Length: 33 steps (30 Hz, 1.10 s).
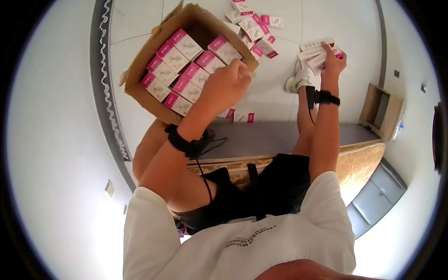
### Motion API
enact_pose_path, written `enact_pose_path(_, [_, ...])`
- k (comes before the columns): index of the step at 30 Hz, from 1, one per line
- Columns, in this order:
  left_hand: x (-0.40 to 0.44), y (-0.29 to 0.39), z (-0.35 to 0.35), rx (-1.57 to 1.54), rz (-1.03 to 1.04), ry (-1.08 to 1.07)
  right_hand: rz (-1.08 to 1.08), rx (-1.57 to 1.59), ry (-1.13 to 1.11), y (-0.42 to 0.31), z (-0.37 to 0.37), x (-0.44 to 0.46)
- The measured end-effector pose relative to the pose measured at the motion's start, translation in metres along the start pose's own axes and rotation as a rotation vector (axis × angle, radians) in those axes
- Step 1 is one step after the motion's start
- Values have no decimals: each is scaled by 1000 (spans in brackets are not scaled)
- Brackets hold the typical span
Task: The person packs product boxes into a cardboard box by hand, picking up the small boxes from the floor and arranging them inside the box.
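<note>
My left hand (227, 86) is closed with its fingers curled, over the right side of an open cardboard box (148, 105). Its fingertips are close to the box rim, and whatever they may hold is hidden. Pink-and-white cartons (175, 59) stand in rows inside the box, and a dark gap shows at its far end. My right hand (334, 63) is wrapped round several small cartons (313, 55), held fanned out above the floor to the right, near a shoe.
More cartons lie in a loose pile (254, 30) on the tiled floor beyond the box. A single carton (243, 117) lies near the grey bench-like edge (261, 140). A small wooden drawer-like frame (380, 112) is at the right. Black straps with cables circle both wrists.
</note>
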<state>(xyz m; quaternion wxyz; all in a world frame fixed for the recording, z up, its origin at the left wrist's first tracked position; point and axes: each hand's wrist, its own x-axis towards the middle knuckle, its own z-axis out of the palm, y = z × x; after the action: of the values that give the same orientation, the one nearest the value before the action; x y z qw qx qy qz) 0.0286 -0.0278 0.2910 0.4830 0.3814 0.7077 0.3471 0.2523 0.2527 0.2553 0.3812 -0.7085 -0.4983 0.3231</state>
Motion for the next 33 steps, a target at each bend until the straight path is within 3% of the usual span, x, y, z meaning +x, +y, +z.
enact_pose_path(1, [-6, 9, -6, -58, -45, -33, -28, 2, -12, -22, 0, -15])
enact_pose_path(4, [-20, 9, -23, -96, -58, -7, -565, -154, -209, -65, 12, -67])
enact_pose_path(5, [-24, 7, -27, -51, -31, 26, -639, -128, -328, -73, 22, -94])
enact_pose_path(6, [-28, 7, -33, -75, -30, 46, -736, -306, -385, -84, 31, -127])
enact_pose_path(8, [-36, 6, -47, 318, -122, -3, -834, -334, -547, -81, 58, -185])
enact_pose_path(9, [-39, 2, -50, 305, -126, 11, -808, -288, -651, -78, 72, -210])
enact_pose_path(10, [-43, -4, -51, 413, -129, 29, -920, -359, -616, -68, 90, -228])
enact_pose_path(15, [-51, -25, -57, 498, -142, 70, -859, -521, -691, -25, 161, -292])
enact_pose_path(18, [-50, -24, -57, 465, -260, -88, -812, -622, -790, 11, 175, -313])
enact_pose_path(19, [-42, -38, -44, 594, -170, 165, -788, -649, -844, 21, 175, -318])
enact_pose_path(21, [-41, -36, -46, 722, -82, 403, -731, -685, -918, 33, 172, -321])
enact_pose_path(23, [-33, -25, -49, 707, -245, 126, -689, -703, -968, 39, 163, -318])
enact_pose_path(24, [-15, -43, -30, 708, -242, 129, -669, -710, -981, 37, 157, -316])
enact_pose_path(25, [11, -79, 4, 1046, -199, 143, -651, -713, -991, 37, 156, -313])
enact_pose_path(27, [11, -77, 8, 1381, -146, 154, -631, -729, -1000, 35, 144, -307])
enact_pose_path(30, [-27, -19, -41, 826, -109, -52, -608, -730, -1012, 37, 139, -301])
enact_pose_path(33, [-25, -25, -34, 592, -229, -64, -585, -730, -1015, 36, 135, -297])
